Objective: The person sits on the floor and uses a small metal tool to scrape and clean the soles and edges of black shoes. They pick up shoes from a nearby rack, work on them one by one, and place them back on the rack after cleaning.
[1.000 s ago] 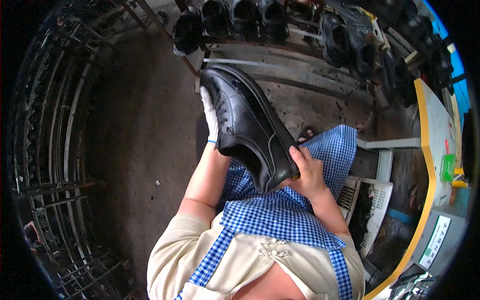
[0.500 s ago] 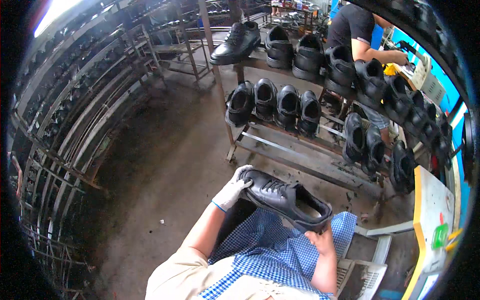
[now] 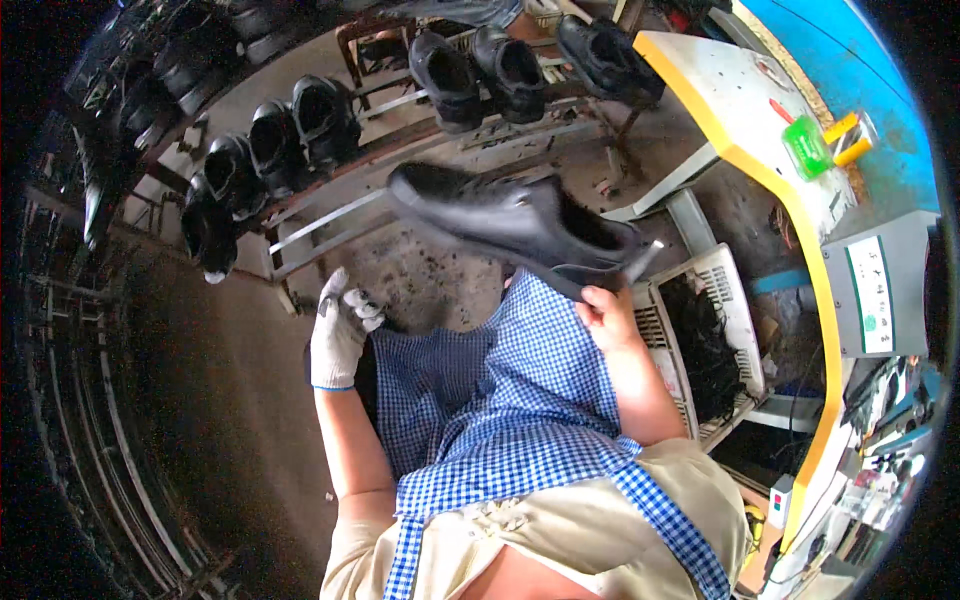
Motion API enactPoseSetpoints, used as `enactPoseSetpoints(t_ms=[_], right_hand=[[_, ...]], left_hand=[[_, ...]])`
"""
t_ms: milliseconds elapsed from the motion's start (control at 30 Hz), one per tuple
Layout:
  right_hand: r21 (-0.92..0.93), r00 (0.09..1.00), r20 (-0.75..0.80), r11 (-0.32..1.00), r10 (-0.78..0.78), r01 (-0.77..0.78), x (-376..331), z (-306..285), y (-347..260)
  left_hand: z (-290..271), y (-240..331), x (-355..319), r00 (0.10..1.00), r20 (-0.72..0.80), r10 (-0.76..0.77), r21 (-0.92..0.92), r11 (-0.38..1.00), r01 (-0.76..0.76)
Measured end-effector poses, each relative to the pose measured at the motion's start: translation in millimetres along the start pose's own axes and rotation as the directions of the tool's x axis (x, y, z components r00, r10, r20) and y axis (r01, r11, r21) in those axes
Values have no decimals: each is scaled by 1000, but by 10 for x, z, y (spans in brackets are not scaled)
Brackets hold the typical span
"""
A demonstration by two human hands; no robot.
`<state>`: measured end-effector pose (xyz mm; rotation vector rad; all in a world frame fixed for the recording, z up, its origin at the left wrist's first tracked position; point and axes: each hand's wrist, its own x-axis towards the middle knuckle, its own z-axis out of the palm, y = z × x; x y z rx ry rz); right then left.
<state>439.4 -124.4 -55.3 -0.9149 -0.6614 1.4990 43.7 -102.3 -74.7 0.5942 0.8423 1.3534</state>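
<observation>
A black lace-up shoe [image 3: 490, 215] hangs in the air above my lap, its toe to the left and its collar facing up. My bare right hand [image 3: 608, 318] grips it at the heel, thumb and fingers closed on the sole edge. Beside the heel shows a small pale blurred strip [image 3: 645, 258] that I cannot make out. My left hand [image 3: 340, 328], in a white knitted glove, is raised left of the toe and apart from the shoe. Its fingers are spread and hold nothing. A blue checked apron [image 3: 500, 400] covers my lap.
Ahead stands a metal rack [image 3: 370, 170] with several black shoes. At right, a white worktable with a yellow edge [image 3: 740, 165] carries a green container [image 3: 806, 148]. Below it sits a white plastic crate [image 3: 745, 330] with dark strands inside. More rack bars [image 3: 95, 420] line the left.
My left hand has let go of the toe and moved left. The right hand still holds the heel. The view has swung right and down, bringing the worktable and crate further in.
</observation>
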Motion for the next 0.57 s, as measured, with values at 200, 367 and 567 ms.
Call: enactPoseSetpoints(t_ms=[200, 367, 567], right_hand=[[-251, 780, -370, 863, -504, 438, 626, -16, -291], [-344, 706, -398, 809, -586, 477, 2010, 95, -477], [-468, 777, -338, 811, -532, 351, 3411, 16, -543]], left_hand=[[-67, -64, 214, 986, -156, -65, -164, 986, 39], [-41, -136, 452, 990, -121, -72, -95, 994, 60], [-121, -188, 521, 981, -132, -140, -2, 990, 141]])
